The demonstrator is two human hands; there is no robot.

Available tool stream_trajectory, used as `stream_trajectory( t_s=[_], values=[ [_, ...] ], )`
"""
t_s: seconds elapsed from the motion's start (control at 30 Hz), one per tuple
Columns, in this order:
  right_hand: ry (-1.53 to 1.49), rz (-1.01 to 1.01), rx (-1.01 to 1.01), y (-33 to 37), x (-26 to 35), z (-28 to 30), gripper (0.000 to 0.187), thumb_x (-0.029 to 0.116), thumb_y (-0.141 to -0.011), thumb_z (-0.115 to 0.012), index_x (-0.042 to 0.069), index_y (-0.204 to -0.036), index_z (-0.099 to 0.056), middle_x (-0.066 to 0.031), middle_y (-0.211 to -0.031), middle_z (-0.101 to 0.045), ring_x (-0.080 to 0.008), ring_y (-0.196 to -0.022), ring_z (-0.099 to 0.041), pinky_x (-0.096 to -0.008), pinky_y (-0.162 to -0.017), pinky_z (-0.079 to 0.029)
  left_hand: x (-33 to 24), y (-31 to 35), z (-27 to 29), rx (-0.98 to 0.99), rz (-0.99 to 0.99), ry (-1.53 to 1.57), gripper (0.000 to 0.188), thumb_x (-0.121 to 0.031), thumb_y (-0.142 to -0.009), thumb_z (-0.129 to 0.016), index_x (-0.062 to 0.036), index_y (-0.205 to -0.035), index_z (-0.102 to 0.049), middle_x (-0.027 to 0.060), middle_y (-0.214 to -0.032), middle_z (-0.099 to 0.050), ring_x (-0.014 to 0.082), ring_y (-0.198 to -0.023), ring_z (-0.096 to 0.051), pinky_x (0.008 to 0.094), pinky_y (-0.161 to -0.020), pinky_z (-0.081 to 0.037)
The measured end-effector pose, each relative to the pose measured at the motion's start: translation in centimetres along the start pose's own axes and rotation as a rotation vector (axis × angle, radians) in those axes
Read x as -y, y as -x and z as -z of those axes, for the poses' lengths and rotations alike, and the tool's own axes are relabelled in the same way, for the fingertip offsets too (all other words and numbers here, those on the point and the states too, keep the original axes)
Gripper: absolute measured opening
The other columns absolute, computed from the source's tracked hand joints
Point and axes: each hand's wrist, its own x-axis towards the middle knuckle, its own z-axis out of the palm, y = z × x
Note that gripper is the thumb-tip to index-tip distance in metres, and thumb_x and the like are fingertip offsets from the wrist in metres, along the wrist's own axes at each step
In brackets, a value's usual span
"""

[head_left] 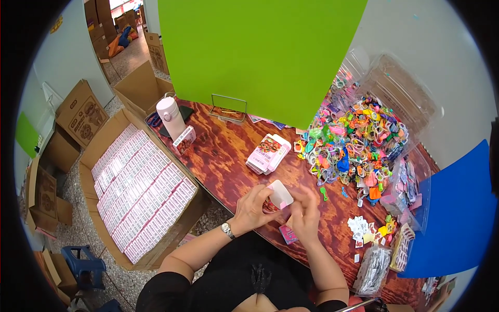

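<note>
My left hand is closed around a small carton, its pale white face turned up and a red printed side showing beneath. At the carton's right edge is my right hand, its fingers curled and blurred by motion; whether they grip the carton is unclear. Just beyond my hands lies a small stack of pink-and-white printed cartons, which look flat. Partly covered by my right hand, a pink printed packet lies near the table's front edge.
Left of the table, a large cardboard box holds rows of small cartons. A pink bottle and a printed carton stand at the back left. Colourful plastic trinkets heap at right, near a tray of silvery packets.
</note>
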Motion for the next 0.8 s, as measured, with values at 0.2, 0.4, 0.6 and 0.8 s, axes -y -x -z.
stream_trajectory(
  t_s=[0.2,0.4,0.6,0.8],
  values=[
    [-0.375,-0.318,0.115,-0.5,-2.7,0.2,0.020,0.012,-0.104,-0.058,-0.002,-0.115,-0.066,-0.0019,-0.103,-0.068,-0.0073,-0.093,-0.059,-0.0238,-0.084,-0.049,0.1,0.2,-0.2,0.030,-0.037,-0.068,0.076,-0.023,-0.066,-0.093,-0.0094,-0.125,-0.047,0.0176,-0.115,-0.063,0.0357,-0.093,-0.069,0.0401,-0.074,-0.058],
    [0.099,0.015,0.104,-1.1,0.2,0.0,0.020,0.004,-0.094,-0.067,-0.001,-0.113,-0.070,-0.0093,-0.098,-0.071,-0.0158,-0.085,-0.069,-0.0301,-0.074,-0.055,-0.1,0.2,-0.1,-0.034,-0.008,0.006,0.085,-0.022,-0.067,-0.091,-0.0042,-0.137,-0.045,0.0182,-0.124,-0.062,0.0366,-0.097,-0.068,0.0413,-0.081,-0.058],
    [0.328,0.286,0.033,-1.2,-0.1,-0.3,0.021,-0.004,-0.085,-0.069,0.001,-0.105,-0.073,-0.0142,-0.095,-0.070,-0.0254,-0.081,-0.070,-0.0337,-0.071,-0.056,-0.9,-0.1,0.3,0.042,0.056,-0.110,0.101,-0.022,-0.068,-0.090,0.0094,-0.146,-0.035,0.0201,-0.122,-0.065,0.0351,-0.103,-0.068,0.0400,-0.086,-0.056],
    [0.353,0.238,0.050,-0.5,0.1,-0.7,0.023,-0.004,-0.083,-0.070,0.003,-0.104,-0.072,-0.0122,-0.099,-0.069,-0.0309,-0.085,-0.068,-0.0383,-0.075,-0.055,-1.3,0.3,0.2,0.026,0.021,-0.216,0.102,-0.023,-0.067,-0.089,0.0130,-0.146,-0.036,0.0212,-0.119,-0.064,0.0347,-0.100,-0.068,0.0380,-0.085,-0.056]
  ],
)
